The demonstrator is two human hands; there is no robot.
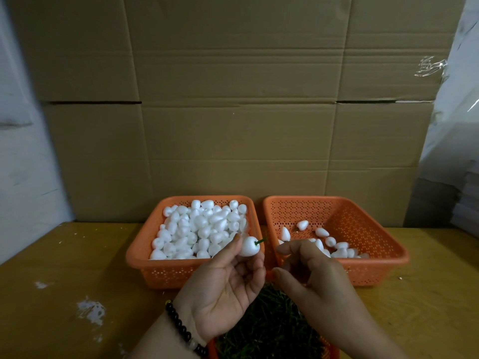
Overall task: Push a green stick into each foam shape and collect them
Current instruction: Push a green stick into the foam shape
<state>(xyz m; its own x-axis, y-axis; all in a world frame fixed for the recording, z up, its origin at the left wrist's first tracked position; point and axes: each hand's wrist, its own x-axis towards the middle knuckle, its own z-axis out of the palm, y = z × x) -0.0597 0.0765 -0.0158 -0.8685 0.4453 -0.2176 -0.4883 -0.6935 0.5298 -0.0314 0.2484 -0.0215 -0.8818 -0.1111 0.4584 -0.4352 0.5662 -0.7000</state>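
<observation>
My left hand [228, 288] holds a white foam shape [248, 246] between thumb and fingers, and a short green stick [260, 241] pokes out of its right side. My right hand [308, 270] hovers just right of it, fingers loosely curled and holding nothing that I can see. The left orange basket [140, 257] is heaped with plain foam shapes [202, 229]. The right orange basket [383, 244] holds several foam shapes [337, 248] near its front. A pile of green sticks [269, 322] fills an orange tray below my hands.
The baskets stand side by side on a yellow wooden table [77, 268]. A tall wall of brown cardboard [233, 99] rises right behind them. White foam crumbs [90, 309] lie on the table at the left. Clear plastic sheeting [451, 125] hangs at the right.
</observation>
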